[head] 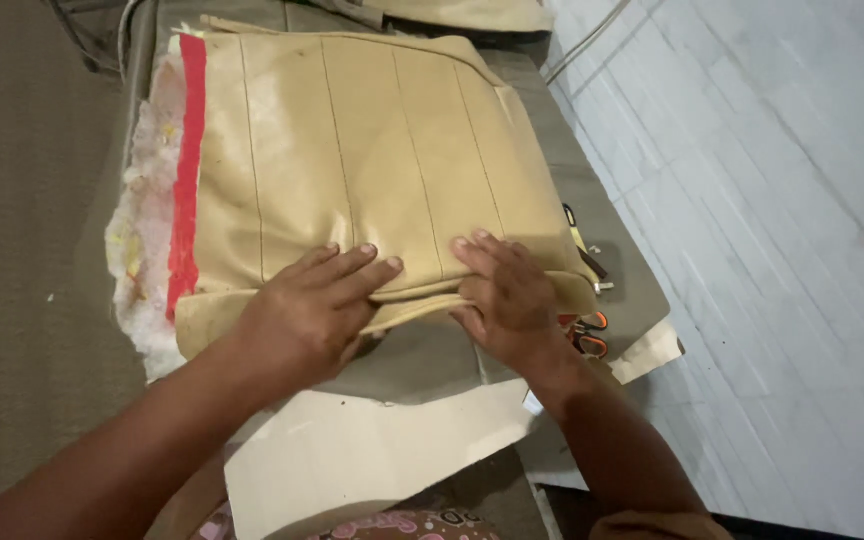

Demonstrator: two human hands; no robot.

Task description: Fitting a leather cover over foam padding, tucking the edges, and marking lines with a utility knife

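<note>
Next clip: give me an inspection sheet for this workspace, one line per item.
Surface: grey-brown cloth-covered table, partly hidden by the work.
Job's things: tan stitched upholstery cover lying flat, with a red strip and white foam padding along its left edge.
Clutter: orange-handled scissors by the cover's right corner; cardboard sheet at the near edge.
Hands: left hand and right hand press the cover's near edge, fingers flat.
Cables: a thin cord at top right.
Surroundings: pale tiled floor at right.
</note>
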